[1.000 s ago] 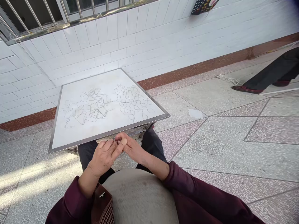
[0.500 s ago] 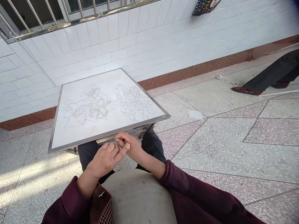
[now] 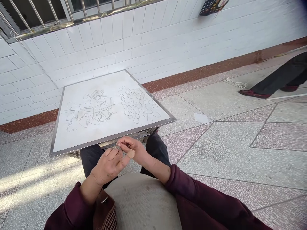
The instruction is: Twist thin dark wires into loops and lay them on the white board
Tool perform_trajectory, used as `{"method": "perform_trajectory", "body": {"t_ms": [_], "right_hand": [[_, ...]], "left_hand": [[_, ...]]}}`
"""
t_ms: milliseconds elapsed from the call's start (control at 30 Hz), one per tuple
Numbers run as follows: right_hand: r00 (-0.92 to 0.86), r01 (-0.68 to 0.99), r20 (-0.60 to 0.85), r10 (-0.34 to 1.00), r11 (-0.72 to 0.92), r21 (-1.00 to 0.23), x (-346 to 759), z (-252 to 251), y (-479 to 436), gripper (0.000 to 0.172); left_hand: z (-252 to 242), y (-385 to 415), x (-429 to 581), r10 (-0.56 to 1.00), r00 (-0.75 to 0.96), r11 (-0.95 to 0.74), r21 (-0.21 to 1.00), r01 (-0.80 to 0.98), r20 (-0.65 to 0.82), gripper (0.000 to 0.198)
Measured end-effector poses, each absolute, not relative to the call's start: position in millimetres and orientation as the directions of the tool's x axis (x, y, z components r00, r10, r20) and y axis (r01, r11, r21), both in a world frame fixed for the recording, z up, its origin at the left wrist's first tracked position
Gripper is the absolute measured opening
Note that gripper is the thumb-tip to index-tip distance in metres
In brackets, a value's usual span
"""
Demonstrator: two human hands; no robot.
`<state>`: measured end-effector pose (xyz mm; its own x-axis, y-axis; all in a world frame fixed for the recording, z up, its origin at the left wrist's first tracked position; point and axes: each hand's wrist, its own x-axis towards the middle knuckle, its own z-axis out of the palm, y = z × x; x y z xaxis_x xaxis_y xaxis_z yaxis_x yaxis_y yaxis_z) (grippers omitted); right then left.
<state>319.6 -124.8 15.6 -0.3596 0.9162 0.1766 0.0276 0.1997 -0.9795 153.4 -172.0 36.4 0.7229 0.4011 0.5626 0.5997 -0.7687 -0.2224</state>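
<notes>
My left hand (image 3: 106, 166) and my right hand (image 3: 133, 149) are held together over my lap, just below the front edge of a steel-rimmed white board (image 3: 105, 83). The fingertips of both hands meet near the board's front rim. Anything small pinched between them is hidden. A tan adhesive plaster (image 3: 130, 154) covers the tip of my left thumb, which lies against my right hand. Neither hand touches the board. Its surface bears a tangle of angular pencil lines (image 3: 90, 110) and a chain of pencil loops (image 3: 137, 105).
Maroon sleeves, dark trousers and a brown bag (image 3: 104, 209) lie close below my hands. A person's dark-trousered leg with a red shoe (image 3: 254, 93) stands at the right on the terrazzo floor. A white tiled wall rises behind the board, and a white scrap (image 3: 200, 118) lies nearby.
My left thumb with its plaster has moved down and to the right. My right fingers have closed in toward my left fingertips. The person's leg at the right has shifted slightly.
</notes>
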Motion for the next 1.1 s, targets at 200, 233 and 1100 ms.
{"method": "perform_trajectory", "body": {"t_ms": [200,233,1100], "right_hand": [[-0.333,0.085,0.240,0.912,0.283,-0.955,321,18,-127,0.018],[-0.316,0.119,0.265,0.911,0.315,-0.942,321,18,-128,0.018],[-0.209,0.153,0.207,0.956,0.241,-0.958,325,42,-130,0.013]], "left_hand": [[39,-173,156,0.387,0.747,-0.771,-0.256,0.584,0.540,0.055],[39,-173,157,0.382,0.746,-0.774,-0.252,0.581,0.545,0.056],[42,-185,167,0.998,-0.050,-0.050,0.985,-0.165,0.043,0.073]]}}
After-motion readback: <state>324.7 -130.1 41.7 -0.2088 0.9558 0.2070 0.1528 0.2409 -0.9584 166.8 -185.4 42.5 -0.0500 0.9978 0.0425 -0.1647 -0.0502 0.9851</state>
